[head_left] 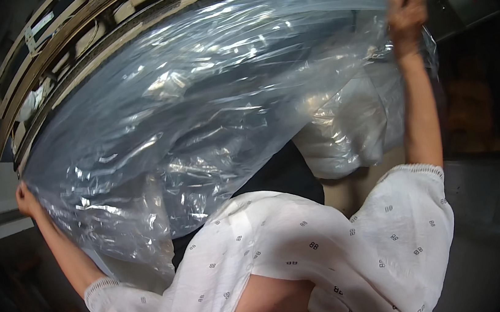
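I see both arms raised and spread wide, stretching a large clear plastic bag (pixel 196 113) between them. My left hand (pixel 26 201) has its fingers closed tight on the bag's lower left edge; my right hand (pixel 406 9) is fisted around the upper right edge. Behind the bag stand stacked wooden frames (pixel 59 48) and a white bagged bundle (pixel 346 133).
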Available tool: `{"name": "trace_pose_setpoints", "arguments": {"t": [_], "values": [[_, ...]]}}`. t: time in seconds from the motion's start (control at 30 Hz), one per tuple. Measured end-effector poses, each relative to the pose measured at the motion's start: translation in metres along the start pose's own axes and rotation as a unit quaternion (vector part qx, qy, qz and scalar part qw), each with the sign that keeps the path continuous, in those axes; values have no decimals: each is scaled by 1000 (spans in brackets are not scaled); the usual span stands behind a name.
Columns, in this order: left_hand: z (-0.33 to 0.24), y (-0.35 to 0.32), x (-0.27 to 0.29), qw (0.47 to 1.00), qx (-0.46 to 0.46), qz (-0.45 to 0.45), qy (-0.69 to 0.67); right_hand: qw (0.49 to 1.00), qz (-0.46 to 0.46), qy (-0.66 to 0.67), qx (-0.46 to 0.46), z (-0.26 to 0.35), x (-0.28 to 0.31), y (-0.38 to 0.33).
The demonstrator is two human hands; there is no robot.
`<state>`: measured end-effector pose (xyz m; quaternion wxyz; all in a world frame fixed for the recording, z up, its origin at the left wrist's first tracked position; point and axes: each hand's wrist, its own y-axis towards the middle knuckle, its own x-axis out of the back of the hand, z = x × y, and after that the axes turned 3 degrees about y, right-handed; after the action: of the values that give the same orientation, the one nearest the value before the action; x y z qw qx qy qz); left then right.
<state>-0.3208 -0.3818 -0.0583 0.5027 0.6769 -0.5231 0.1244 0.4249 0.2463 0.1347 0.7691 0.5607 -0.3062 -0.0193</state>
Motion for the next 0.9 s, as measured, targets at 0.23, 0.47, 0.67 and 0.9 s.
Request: {"name": "trace_pose_setpoints", "arguments": {"t": [0.23, 0.47, 0.67, 0.9], "values": [[31, -6, 32, 998, -14, 27, 49, 942, 288, -129, 113, -34, -73, -89], [10, -13, 36, 999, 28, 43, -6, 985, 134, -90, 56, -9, -113, -52], [6, -17, 45, 998, 36, 42, -18, 977, 168, 54, 118, -7, -139, -22], [-9, -27, 46, 995, 48, 24, -87, 914, 346, 114, -178, -31, -162, -46]]}}
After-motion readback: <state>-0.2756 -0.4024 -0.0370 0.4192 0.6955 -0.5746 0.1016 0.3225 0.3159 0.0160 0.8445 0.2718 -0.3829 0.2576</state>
